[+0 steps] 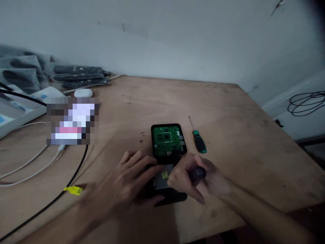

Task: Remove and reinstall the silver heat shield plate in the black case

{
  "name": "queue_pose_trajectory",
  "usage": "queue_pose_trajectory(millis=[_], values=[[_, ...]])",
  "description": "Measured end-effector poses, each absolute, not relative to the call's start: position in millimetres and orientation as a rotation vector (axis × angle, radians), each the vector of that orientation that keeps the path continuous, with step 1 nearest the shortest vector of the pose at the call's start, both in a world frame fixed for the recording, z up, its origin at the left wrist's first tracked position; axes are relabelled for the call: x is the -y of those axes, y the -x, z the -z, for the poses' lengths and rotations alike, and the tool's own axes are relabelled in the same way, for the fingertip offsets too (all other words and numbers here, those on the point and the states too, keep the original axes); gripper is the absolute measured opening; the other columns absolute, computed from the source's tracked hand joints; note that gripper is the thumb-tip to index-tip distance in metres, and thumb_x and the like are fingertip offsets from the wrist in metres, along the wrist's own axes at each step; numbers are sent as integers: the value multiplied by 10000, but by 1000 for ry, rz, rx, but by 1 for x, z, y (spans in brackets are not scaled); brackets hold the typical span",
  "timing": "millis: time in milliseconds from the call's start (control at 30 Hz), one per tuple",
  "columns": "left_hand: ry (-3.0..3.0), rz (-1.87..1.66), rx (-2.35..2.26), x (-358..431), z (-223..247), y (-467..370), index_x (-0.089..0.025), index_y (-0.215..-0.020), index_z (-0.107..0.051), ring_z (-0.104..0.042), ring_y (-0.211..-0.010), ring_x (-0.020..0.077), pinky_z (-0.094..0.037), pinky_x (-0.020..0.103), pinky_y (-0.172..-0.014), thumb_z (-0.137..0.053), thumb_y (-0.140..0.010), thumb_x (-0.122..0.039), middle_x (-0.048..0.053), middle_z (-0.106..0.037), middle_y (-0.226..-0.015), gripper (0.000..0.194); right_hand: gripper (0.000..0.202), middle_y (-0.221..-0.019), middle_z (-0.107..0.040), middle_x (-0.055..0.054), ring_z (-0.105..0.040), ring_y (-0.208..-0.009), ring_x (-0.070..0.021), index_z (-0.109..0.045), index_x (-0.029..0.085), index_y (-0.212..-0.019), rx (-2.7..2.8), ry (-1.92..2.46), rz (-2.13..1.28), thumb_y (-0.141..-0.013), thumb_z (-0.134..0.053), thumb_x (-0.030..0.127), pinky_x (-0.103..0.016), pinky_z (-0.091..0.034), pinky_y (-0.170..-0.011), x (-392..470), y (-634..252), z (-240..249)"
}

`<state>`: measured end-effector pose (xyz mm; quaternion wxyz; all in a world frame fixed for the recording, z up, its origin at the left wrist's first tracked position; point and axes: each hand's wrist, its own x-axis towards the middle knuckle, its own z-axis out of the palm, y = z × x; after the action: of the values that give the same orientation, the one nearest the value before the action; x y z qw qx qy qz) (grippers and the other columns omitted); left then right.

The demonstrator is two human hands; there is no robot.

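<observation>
A small black case lies opened in two halves in front of me. The far half (152,144) contains a green circuit board (166,139). In the near half (175,197) sits a silver metal plate (159,181) with a yellowish square pad on it. My left hand (129,179) grips this near half, fingers over the top and thumb along the front edge. Above the plate's right side, my right hand (189,178) is closed round a dark-handled screwdriver (197,174); its tip is hidden by the hand.
A green-and-black screwdriver (199,141) lies to the right of the case. Several tiny screws (141,140) are at its left. Further left are a lit, blurred-out phone (76,118), cables, a white earbud case (83,93) and bagged black items (78,73) against the wall.
</observation>
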<state>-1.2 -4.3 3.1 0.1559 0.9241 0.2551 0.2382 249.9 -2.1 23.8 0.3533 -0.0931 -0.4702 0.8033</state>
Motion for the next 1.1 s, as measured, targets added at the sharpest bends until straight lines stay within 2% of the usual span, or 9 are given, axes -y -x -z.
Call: queue_pose_trajectory(millis=[100,167,233,367,500,633,700,900,1100], values=[[-2640,-681,-738,5,-4,1,-195,-1434,-617,-583,-1097,294,-376,461,-918,-792,-992,-385,105,-696,-1280,512,565,-615,-414,47,-329,-535,-117,-617,154,-802,1054,287,-2183,-1022,-571,673,-292,-241,-540,3,-251,-25],[-2629,-682,-737,5,-5,1,-207,-1438,-612,-587,-1096,292,-378,460,-920,-793,-991,-383,98,-698,-1281,513,454,-639,-408,74,-289,-537,-106,-587,166,-924,947,251,-2278,-911,-753,588,-279,-212,-535,2,-252,-23],[-2624,-681,-737,5,-6,1,-206,-1434,-615,-592,-1098,292,-382,457,-920,-791,-989,-376,98,-703,-1283,508,441,-637,-419,80,-281,-533,-101,-577,170,-943,909,227,-2306,-893,-793,552,-272,-200,-529,2,-253,-20],[-2643,-702,-734,3,-5,0,-190,-1418,-628,-594,-1084,295,-386,449,-897,-799,-978,-371,114,-704,-1283,506,559,-620,-464,40,-331,-524,-106,-607,158,-794,1060,273,-2208,-1046,-590,656,-275,-217,-511,3,-252,-19],[-2640,-717,-735,3,-4,1,-191,-1436,-616,-593,-1101,303,-393,453,-905,-814,-966,-355,124,-695,-1286,535,662,-564,-420,36,-328,-499,-111,-574,172,-682,1169,289,-2114,-1131,-403,628,-288,-244,-517,5,-251,-21],[-2646,-691,-733,4,-4,1,-202,-1449,-613,-588,-1101,301,-394,458,-912,-803,-975,-358,118,-696,-1299,533,572,-620,-403,60,-298,-541,-117,-565,180,-822,1034,308,-2196,-994,-598,725,-296,-226,-542,4,-252,-20],[-2647,-680,-740,4,-4,1,-203,-1454,-612,-587,-1103,304,-399,459,-911,-799,-979,-370,120,-696,-1308,537,528,-642,-391,75,-270,-560,-115,-540,191,-901,950,276,-2277,-902,-749,676,-292,-190,-543,3,-252,-18],[-2652,-693,-739,4,-4,2,-212,-1475,-600,-601,-1083,297,-406,448,-897,-799,-977,-377,119,-704,-1303,561,504,-627,-350,106,-213,-537,-105,-512,206,-958,936,268,-2268,-916,-774,634,-268,-161,-519,1,-249,-23],[-2639,-701,-740,4,-5,1,-192,-1422,-633,-602,-1090,302,-413,456,-913,-809,-969,-367,122,-708,-1278,517,684,-618,-425,20,-369,-561,-125,-513,189,-658,1247,348,-2054,-1120,-402,681,-296,-269,-552,5,-250,-25]])
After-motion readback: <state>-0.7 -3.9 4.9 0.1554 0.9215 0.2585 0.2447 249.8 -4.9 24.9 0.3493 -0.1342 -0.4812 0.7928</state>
